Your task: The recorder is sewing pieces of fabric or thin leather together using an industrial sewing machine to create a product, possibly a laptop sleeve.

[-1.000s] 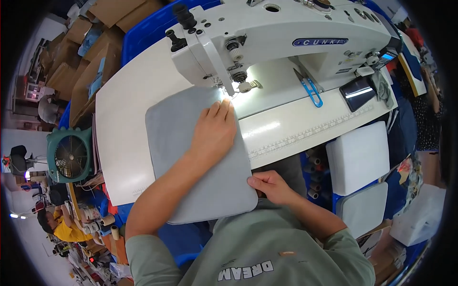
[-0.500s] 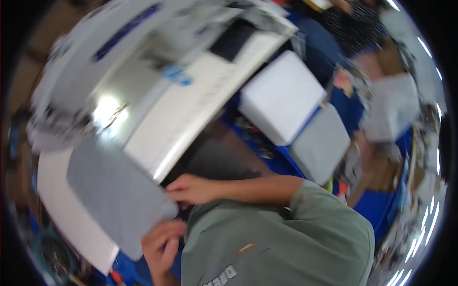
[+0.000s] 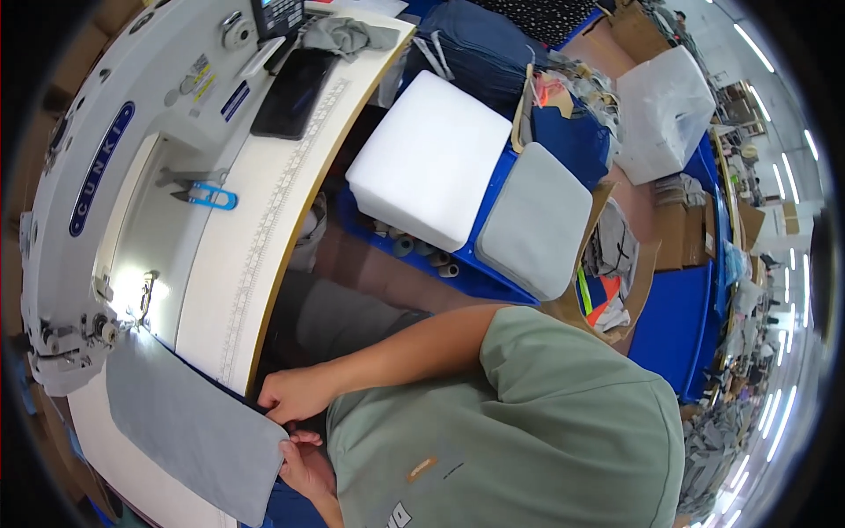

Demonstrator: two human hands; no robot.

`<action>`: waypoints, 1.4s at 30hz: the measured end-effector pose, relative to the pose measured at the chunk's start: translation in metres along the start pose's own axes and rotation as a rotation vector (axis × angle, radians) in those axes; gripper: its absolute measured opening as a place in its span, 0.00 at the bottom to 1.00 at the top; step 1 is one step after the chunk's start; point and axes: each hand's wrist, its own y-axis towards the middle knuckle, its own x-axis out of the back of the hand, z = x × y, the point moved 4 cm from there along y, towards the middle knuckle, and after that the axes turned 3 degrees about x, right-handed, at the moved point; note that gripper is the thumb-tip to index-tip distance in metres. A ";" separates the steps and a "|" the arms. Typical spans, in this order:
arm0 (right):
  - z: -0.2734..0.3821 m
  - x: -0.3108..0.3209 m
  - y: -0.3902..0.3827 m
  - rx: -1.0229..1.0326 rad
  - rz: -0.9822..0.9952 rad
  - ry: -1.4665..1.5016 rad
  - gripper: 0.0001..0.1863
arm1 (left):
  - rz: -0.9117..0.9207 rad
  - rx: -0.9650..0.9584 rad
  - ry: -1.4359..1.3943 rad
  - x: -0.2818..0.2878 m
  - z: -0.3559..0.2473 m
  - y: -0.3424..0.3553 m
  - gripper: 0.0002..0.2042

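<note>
A grey fabric panel with rounded corners lies across the white sewing table, its far end beneath the needle area of a white industrial sewing machine. A dark layer shows along its edge on the body side. My right hand comes in from above, fingers closed on that edge close to the near corner. Just below it, my left hand pinches the corner, thumb on top and other fingers partly hidden. Both hands are almost touching, in front of my green shirt. A small lamp lights the needle area.
Blue-handled thread snips rest on the machine bed. Farther back lie a black phone and a grey cloth. To the right, a white stack and grey panels sit on a blue bin holding thread spools. A cardboard box of scraps stands beyond.
The view has swung and sharpened, so the table sits farther left. My hands have come closer together at the panel's near corner; the left one now pinches it.
</note>
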 end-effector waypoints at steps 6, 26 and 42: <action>0.009 -0.018 -0.001 -0.085 0.007 -0.021 0.13 | -0.060 -0.016 0.083 0.021 0.006 -0.008 0.16; 0.019 -0.003 -0.016 -0.130 -0.029 0.016 0.12 | 0.044 0.023 -0.016 -0.012 -0.020 0.015 0.16; 0.052 -0.019 -0.039 0.842 -0.228 -1.255 0.10 | -0.210 0.082 -0.106 -0.029 -0.030 0.005 0.13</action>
